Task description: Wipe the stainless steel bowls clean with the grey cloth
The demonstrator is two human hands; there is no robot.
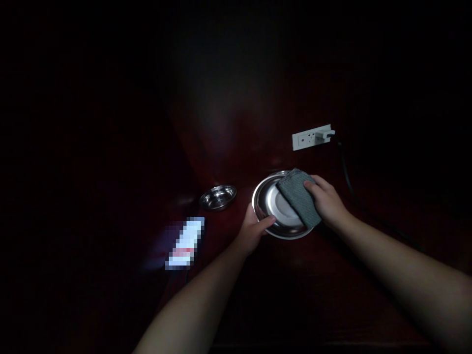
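A shiny metal bowl is tilted toward me in the middle of the view. My left hand grips its lower left rim, the thumb lying over the inside and the other fingers hidden behind. In my right hand is a folded grey-green cloth, the thumb on top of it. The cloth lies over the bowl's right rim and part of its inside. A second, smaller-looking metal bowl sits on the dark reddish surface, left of the held one and apart from both hands.
A lit screen, blurred into blocks, lies at the left near my left forearm. Behind the held bowl is a white socket panel with a plug in it. A dark cable runs down on the right. Most of the surroundings are too dark to make out.
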